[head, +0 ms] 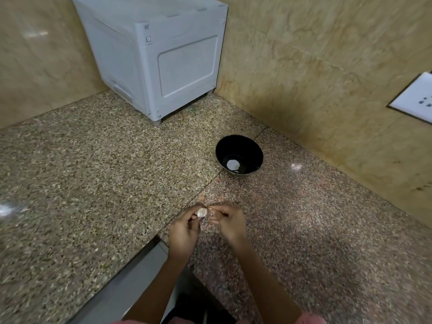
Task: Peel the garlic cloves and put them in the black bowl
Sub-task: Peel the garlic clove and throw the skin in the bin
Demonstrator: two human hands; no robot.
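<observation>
Gripping the garlic clove [202, 212] at its fingertips, the left hand [184, 230] steadies it while the right hand [230, 224] pinches at it. Short outward pulls should peel best, and the black bowl [252, 150] sits at one o'clock.

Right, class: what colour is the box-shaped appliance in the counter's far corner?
The appliance is pale grey all over, clearest in the head view.

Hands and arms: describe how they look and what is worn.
Both the left hand and right hand are bare: no gloves, rings or watch visible. Forearms are uncovered; pink sleeves show only at the frame's bottom edge.
</observation>
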